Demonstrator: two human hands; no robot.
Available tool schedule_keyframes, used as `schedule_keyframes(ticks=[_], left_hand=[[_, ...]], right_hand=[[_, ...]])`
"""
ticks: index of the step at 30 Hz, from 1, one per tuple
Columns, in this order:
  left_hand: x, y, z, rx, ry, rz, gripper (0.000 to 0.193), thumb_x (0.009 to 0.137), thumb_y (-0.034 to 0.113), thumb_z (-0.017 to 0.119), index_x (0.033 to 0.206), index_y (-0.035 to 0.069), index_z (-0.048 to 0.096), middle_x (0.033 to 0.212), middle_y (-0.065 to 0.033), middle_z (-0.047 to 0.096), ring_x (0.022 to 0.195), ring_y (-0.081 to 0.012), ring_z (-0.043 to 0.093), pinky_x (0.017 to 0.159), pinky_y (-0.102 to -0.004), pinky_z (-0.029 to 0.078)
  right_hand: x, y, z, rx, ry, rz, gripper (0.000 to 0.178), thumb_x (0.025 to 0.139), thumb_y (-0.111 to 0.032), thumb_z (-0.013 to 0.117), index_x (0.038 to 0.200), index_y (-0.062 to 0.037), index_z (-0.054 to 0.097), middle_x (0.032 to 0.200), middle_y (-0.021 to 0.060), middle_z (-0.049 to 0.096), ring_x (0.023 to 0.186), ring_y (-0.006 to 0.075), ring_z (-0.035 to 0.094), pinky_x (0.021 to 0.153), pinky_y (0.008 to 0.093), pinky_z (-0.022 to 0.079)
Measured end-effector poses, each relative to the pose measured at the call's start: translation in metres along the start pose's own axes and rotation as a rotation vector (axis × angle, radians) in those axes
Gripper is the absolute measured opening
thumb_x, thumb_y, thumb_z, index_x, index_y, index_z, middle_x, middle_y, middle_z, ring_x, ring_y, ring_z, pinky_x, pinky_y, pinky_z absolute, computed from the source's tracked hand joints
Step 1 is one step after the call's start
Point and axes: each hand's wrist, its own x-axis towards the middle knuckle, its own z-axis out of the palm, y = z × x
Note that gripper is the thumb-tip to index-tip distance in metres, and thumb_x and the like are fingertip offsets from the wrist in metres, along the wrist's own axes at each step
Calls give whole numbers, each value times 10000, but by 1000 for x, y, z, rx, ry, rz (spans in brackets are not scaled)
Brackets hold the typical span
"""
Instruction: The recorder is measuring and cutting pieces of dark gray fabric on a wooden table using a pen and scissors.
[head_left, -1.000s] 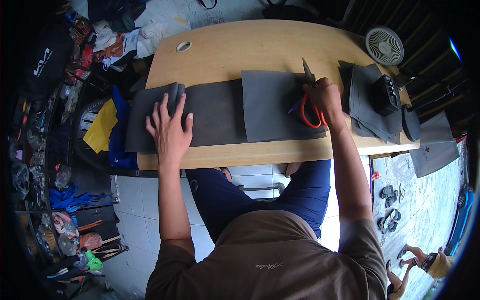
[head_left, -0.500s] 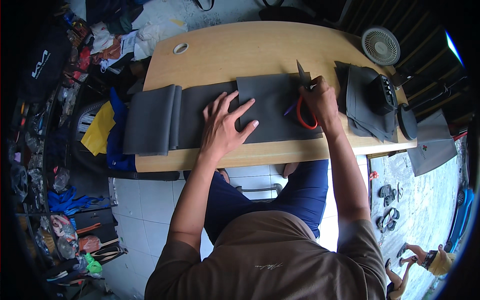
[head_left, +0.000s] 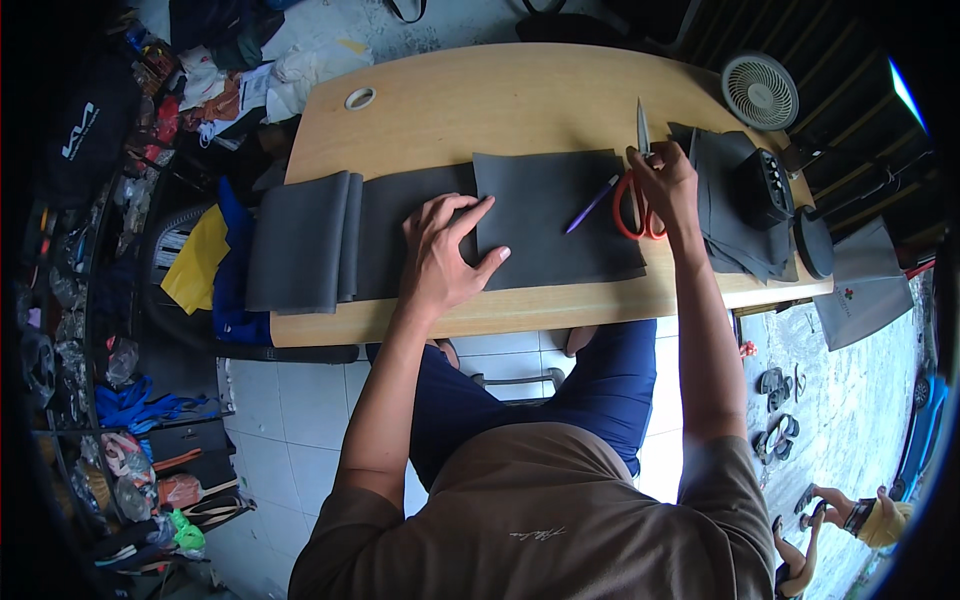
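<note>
My left hand (head_left: pixel 445 250) lies with fingers apart on dark grey fabric, at the left edge of a rectangular dark piece (head_left: pixel 545 225) that overlaps a longer dark strip (head_left: pixel 382 235). In my right hand (head_left: pixel 668 190) is a pair of scissors (head_left: pixel 642 128), gripped around the pivot. Its blades point away from me and its orange-red handle loops hang toward me, over the right edge of the piece. On that piece rests a purple pen (head_left: pixel 592 205). The strip runs left into a folded dark bundle (head_left: pixel 295 240).
The wooden table (head_left: pixel 480 110) carries a stack of dark sheets (head_left: pixel 718 200), a black box-shaped device (head_left: pixel 768 190) and a small round fan (head_left: pixel 760 92) at the right. Yellow cloth (head_left: pixel 195 260) and blue cloth (head_left: pixel 235 312) lie off its left edge. Cluttered shelves stand far left.
My right hand has moved up and right with the scissors, off the rectangular piece toward the stack, uncovering the purple pen. My left hand's fingers have drawn in slightly.
</note>
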Motion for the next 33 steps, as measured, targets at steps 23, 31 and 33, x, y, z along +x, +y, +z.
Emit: schedule_keyframes(ticks=[23,31,33], left_hand=[[3,3,3,1,-36,-4,695,881,368,916,1518,153,741,1459,-58,689,1410,-299,602,1213,-516,378],[1,1,0,7,-32,-5,701,878,373,918,1518,150,741,1453,-60,690,1400,-303,605,1210,-516,380],[3,2,2,-6,-33,1,703,876,374,920,1518,149,741,1451,-60,692,1401,-302,604,1210,-514,380]], right_hand=[[64,48,18,-515,-1,-302,487,1011,-330,819,1287,44,673,1275,279,675,1192,471,682,1022,536,589],[-38,-56,-22,-76,-471,-752,342,882,76,654,1159,-71,792,1158,135,733,1190,361,674,1050,501,528],[-51,-43,-25,-206,-552,-805,346,897,69,652,1171,-90,793,1162,113,733,1200,345,679,1092,460,510]])
